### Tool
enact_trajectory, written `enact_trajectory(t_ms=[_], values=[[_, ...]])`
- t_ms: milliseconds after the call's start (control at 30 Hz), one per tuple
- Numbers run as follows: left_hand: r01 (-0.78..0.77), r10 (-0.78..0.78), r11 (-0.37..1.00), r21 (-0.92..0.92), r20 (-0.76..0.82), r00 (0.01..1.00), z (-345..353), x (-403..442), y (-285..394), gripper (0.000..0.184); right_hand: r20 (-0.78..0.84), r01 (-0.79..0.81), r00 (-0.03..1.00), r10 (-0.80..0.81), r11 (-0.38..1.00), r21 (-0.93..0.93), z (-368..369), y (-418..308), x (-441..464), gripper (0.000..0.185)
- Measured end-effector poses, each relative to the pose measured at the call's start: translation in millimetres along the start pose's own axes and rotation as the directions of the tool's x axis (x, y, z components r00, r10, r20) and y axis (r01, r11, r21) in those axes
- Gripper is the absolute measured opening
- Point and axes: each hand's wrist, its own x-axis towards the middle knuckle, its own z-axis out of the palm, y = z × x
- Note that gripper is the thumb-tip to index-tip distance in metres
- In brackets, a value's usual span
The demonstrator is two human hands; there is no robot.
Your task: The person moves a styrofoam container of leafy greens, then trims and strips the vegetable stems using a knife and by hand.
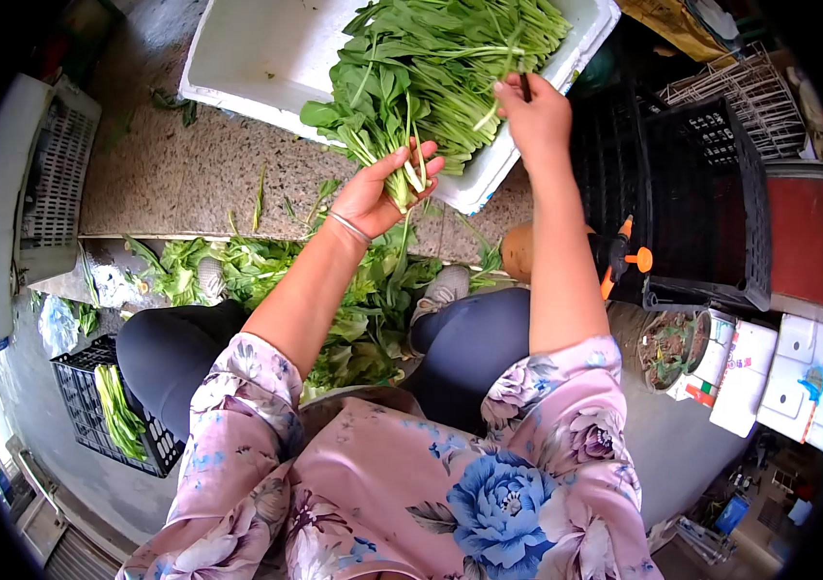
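A white foam box (257, 53) at the top of the head view holds a large pile of leafy green vegetables (460, 58). My left hand (390, 184) is palm up at the box's front edge, with its fingers around a small bunch of green stalks (373, 140), whose leaves point away from me. To the right, over the pile and the box's right side, my right hand (535, 111) is closed on a small dark-handled tool (525, 85). A thin green stalk (489, 114) hangs beside its fingers. The tool's blade cannot be made out.
Loose leaves (353, 329) cover the floor between my feet, below the stone ledge (199, 174). Black crates (706, 203) stand at the right. A black crate with stalks (155, 440) is at lower left. An orange-handled item (624, 256) lies near my right forearm.
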Motion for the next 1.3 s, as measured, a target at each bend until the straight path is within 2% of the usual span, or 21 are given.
enact_trajectory(t_ms=[67,100,133,167,200,267,300,333,367,400,467,567,700,800,867,933,1000,1067,1200,1267,1300], values=[[0.010,-0.010,1.000,0.004,0.012,1.000,-3.7,-2.8,2.5,0.026,0.217,-0.097,0.975,0.050,0.973,0.208,-24.2,-23.9,-18.3,0.022],[-0.011,0.011,1.000,-0.009,0.009,1.000,-4.1,-4.6,4.4,0.025,0.470,-0.176,0.877,0.105,0.978,0.111,-43.7,-44.1,-27.6,0.024],[-0.030,0.030,0.999,-0.022,0.007,1.000,-5.5,-5.8,6.5,0.025,0.681,-0.228,0.712,0.170,0.974,-0.005,-60.9,-60.7,-33.4,0.025],[-0.015,0.015,1.000,0.018,-0.003,1.000,-9.6,-5.4,9.2,0.024,0.812,-0.325,0.530,0.244,0.943,-0.071,-69.3,-65.4,-35.0,0.030],[-0.037,0.037,0.999,0.007,0.011,0.999,-11.2,-6.9,9.5,0.026,0.810,-0.327,0.531,0.249,0.942,-0.075,-61.3,-53.1,-32.4,0.030],[-0.074,0.074,0.997,0.003,0.065,0.995,-11.7,-7.3,8.9,0.027,0.441,-0.221,0.865,0.239,0.971,-0.092,-25.9,-16.1,-25.7,0.032],[-0.071,0.071,0.997,0.006,0.067,0.995,-11.0,-6.7,8.1,0.027,0.325,-0.255,0.888,0.326,0.936,-0.240,-10.4,-15.8,-26.8,0.032],[-0.080,0.081,0.997,-0.009,0.074,0.994,-10.6,-6.7,7.0,0.028,0.283,-0.152,0.910,0.302,0.879,-0.451,5.8,-16.1,-25.9,0.030],[-0.088,0.090,0.996,-0.025,0.079,0.993,-10.4,-7.2,5.8,0.028,0.229,-0.079,0.920,0.317,0.724,-0.685,13.0,-16.0,-25.7,0.025],[-0.086,0.088,0.996,-0.022,0.078,0.993,-10.7,-7.3,4.3,0.028,0.207,-0.106,0.902,0.379,0.659,-0.745,20.2,-18.8,-21.6,0.029],[-0.117,0.123,0.989,-0.095,0.062,0.990,-10.8,-6.0,1.0,0.024,0.156,-0.157,0.903,0.400,0.646,-0.747,34.0,-16.1,-16.2,0.040],[-0.132,0.149,0.974,-0.186,0.077,0.986,-9.6,-1.7,-3.6,0.017,0.050,-0.173,0.933,0.355,0.568,-0.805,55.2,-1.3,-17.5,0.047],[-0.149,0.149,0.973,-0.174,-0.013,0.989,-6.2,3.6,-7.7,0.014,0.108,-0.226,0.884,0.454,0.619,-0.752,45.1,-9.8,-12.8,0.045],[-0.133,0.130,0.977,-0.169,-0.031,0.991,-3.7,4.0,-5.9,0.013,0.173,-0.175,0.880,0.442,0.642,-0.746,35.3,-2.1,-7.3,0.035],[-0.150,0.141,0.978,-0.149,-0.066,0.988,-2.1,2.9,-6.1,0.012,0.288,-0.232,0.802,0.523,0.717,-0.657,25.1,5.1,-0.6,0.022],[-0.133,0.131,0.980,-0.150,-0.020,0.991,-5.5,3.2,-4.6,0.012,0.366,-0.251,0.840,0.400,0.885,-0.392,11.4,3.9,-7.9,0.018],[-0.135,0.133,0.982,-0.128,-0.026,0.991,-8.0,5.7,-4.3,0.012,0.403,-0.310,0.825,0.396,0.914,-0.262,1.6,1.9,-12.8,0.020],[-0.131,0.128,0.986,-0.105,-0.029,0.991,-9.2,9.9,-5.3,0.013,0.423,-0.357,0.804,0.418,0.908,-0.218,-1.4,-0.2,-18.0,0.021],[-0.079,0.073,0.997,-0.024,-0.168,0.983,7.2,15.7,-9.8,0.018,0.509,-0.437,0.760,0.405,0.897,-0.061,-7.3,1.2,-22.4,0.023],[-0.046,0.047,0.999,0.015,-0.078,0.996,10.6,20.3,-11.2,0.024,0.563,-0.346,0.750,0.346,0.931,-0.112,-8.9,-14.1,-31.0,0.022],[-0.049,0.050,0.998,0.026,-0.054,0.997,13.8,20.7,-11.8,0.031,0.603,-0.301,0.751,0.269,0.952,-0.050,-4.3,-16.7,-36.6,0.022]])
